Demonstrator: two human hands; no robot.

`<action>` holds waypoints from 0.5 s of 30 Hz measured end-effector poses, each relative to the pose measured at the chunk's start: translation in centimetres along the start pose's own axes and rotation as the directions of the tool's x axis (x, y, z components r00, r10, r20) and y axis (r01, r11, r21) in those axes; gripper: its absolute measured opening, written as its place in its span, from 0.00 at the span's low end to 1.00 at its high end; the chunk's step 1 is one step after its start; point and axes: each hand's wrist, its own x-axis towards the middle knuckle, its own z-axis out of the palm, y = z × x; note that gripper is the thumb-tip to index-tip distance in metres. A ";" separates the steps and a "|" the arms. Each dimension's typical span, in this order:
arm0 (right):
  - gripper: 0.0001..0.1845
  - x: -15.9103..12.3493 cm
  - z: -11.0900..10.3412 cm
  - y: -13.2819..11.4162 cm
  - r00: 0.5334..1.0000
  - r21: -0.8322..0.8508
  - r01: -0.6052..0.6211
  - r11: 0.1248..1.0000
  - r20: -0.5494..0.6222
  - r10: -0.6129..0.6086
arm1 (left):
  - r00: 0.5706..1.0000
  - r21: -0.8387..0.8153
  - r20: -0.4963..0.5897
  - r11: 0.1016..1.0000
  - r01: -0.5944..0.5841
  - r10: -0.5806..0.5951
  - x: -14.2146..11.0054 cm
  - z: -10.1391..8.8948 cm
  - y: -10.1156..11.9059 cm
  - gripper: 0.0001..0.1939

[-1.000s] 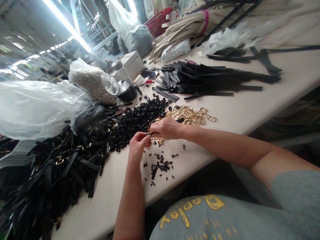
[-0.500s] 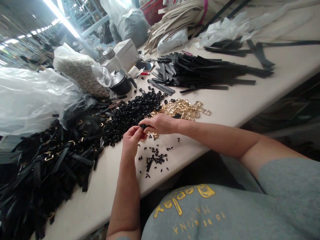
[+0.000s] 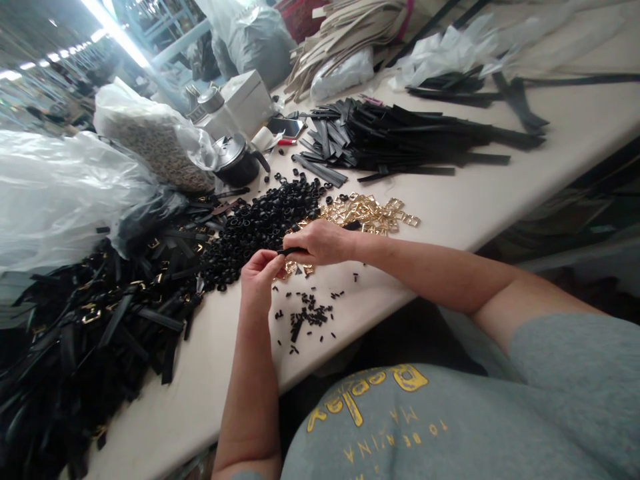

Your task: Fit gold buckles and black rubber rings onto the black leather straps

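- Peering through the head view, I find a black strip (image 3: 294, 251) mid-frame, stretched between the left hand (image 3: 260, 270) and right hand (image 3: 320, 241); fingers cover much of it.
- The left thumb and fingers pinch one end; the right fingers curl over the rest, their tips hard to make out.
- A black end (image 3: 353, 225) shows behind the right hand; I can't tell whether it's the same strip.
- Black loops (image 3: 260, 223) crowd behind both hands, gold buckles (image 3: 373, 212) are partly covered, and small black pieces (image 3: 311, 313) lie below.
- A heap of buckled straps (image 3: 117, 320) is cut off at frame left.
- The tabletop (image 3: 460, 213) extends right; its near edge slants up rightward, crossed by the right forearm (image 3: 430, 270).
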 end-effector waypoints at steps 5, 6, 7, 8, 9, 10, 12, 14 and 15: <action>0.12 0.0 -0.6 -0.4 0.998 -0.045 -0.056 0.997 0.016 0.057 | 0.999 -0.005 -0.008 0.999 -0.036 0.036 0.1 -0.2 0.1 0.13; 0.12 0.0 -0.7 -0.4 0.998 -0.049 -0.057 0.997 0.021 0.058 | 0.999 0.000 -0.001 0.999 -0.039 0.039 0.2 -0.3 0.1 0.13; 0.12 -0.1 -0.7 -0.4 0.998 -0.054 -0.054 0.997 0.024 0.055 | 0.999 0.017 0.013 0.999 -0.038 0.038 0.2 -0.5 0.1 0.12; 0.12 -0.1 -0.7 -0.3 0.998 -0.062 -0.050 0.997 0.023 0.051 | 0.999 0.045 0.029 0.998 -0.035 0.034 0.3 -0.8 0.1 0.12; 0.12 -0.1 -0.7 -0.1 0.999 -0.070 -0.047 0.996 0.017 0.049 | 0.999 0.088 0.045 0.996 -0.032 0.028 0.4 -1.3 0.1 0.12; 0.12 -0.1 -0.6 0.0 0.999 -0.078 -0.049 0.996 0.007 0.049 | 0.998 0.144 0.056 0.989 -0.028 0.020 0.4 -1.8 0.2 0.12; 0.13 -0.1 -0.5 0.4 0.998 -0.086 -0.063 0.994 -0.020 0.062 | 0.998 0.297 0.056 0.955 -0.016 -0.001 0.4 -2.9 0.3 0.12; 0.14 0.0 -0.4 0.8 0.996 -0.082 -0.086 0.993 -0.038 0.084 | 0.998 0.483 0.056 0.875 -0.014 -0.014 0.2 -3.9 0.4 0.12; 0.14 0.0 -0.3 0.9 0.995 -0.081 -0.097 0.992 -0.040 0.095 | 0.997 0.573 0.070 0.819 -0.027 -0.015 0.1 -4.1 0.4 0.12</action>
